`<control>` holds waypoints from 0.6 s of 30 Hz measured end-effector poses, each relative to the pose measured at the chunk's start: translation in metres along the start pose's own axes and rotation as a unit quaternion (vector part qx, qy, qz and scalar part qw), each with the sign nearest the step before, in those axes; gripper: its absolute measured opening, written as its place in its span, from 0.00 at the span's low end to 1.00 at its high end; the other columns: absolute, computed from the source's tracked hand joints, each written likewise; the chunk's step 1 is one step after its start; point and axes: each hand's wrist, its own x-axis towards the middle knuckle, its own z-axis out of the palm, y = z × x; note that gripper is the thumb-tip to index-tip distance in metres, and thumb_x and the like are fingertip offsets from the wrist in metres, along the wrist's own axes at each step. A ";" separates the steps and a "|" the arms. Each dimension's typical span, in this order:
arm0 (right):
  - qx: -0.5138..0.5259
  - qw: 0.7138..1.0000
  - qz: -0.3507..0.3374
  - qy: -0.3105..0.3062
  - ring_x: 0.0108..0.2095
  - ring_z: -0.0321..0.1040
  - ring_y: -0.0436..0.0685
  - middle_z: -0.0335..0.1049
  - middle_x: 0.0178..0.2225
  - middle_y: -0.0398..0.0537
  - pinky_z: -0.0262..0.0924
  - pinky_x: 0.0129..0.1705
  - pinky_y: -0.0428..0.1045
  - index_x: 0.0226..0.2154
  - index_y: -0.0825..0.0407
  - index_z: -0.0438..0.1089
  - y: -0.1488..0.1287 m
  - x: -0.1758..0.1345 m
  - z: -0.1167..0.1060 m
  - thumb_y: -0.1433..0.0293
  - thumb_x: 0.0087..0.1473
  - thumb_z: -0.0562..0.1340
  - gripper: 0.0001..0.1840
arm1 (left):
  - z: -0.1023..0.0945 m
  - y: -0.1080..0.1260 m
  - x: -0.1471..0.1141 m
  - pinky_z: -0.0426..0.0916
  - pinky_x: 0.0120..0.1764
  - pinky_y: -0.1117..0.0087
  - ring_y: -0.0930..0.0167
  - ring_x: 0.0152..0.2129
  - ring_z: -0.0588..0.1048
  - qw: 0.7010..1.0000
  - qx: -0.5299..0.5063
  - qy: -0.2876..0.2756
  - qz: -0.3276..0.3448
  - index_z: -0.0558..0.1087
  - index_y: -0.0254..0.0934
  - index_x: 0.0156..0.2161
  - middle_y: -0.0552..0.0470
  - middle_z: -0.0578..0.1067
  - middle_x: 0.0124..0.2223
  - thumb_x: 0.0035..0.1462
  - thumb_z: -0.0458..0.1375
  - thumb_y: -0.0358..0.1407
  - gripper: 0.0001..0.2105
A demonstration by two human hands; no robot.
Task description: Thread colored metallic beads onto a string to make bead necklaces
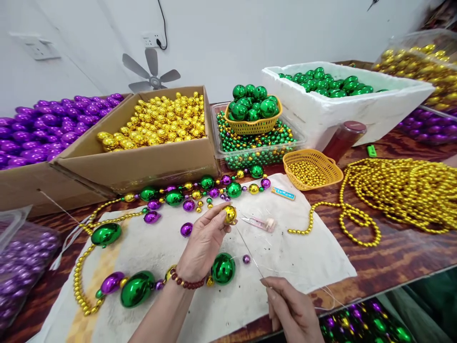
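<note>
My left hand, with a bracelet of dark red beads at the wrist, pinches a shiny gold bead between thumb and fingers. Low on the right, my right hand grips a long thin needle that slants up towards the gold bead; whether its tip is inside the bead I cannot tell. Beneath and around my left forearm lies a strung garland with large green beads, purple beads and gold beads. A small purple bead sits on the white cloth between my hands.
Thread snips lie beyond the hands. Behind stand a cardboard box of gold beads, a clear bin with a yellow basket of green beads, and a white foam box. Gold bead strands are heaped at right.
</note>
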 end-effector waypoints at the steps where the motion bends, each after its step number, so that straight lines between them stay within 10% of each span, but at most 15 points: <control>1: -0.001 1.000 -0.001 0.002 0.17 0.60 0.49 0.60 0.18 0.40 0.56 0.20 0.43 0.44 0.55 0.73 0.001 0.000 0.000 0.60 0.63 0.55 0.18 | 0.000 0.000 0.000 0.66 0.37 0.73 0.73 0.35 0.74 1.000 -0.004 0.001 -0.001 0.76 0.38 0.48 0.48 0.78 0.43 0.55 0.63 0.35 0.14; 18: 0.013 1.000 0.005 0.002 0.16 0.58 0.48 0.58 0.17 0.38 0.51 0.18 0.43 0.44 0.55 0.72 0.007 0.001 0.007 0.59 0.63 0.54 0.19 | -0.005 -0.003 0.002 0.68 0.38 0.72 0.72 0.34 0.75 0.999 -0.036 0.011 -0.006 0.76 0.37 0.48 0.47 0.78 0.44 0.55 0.63 0.34 0.14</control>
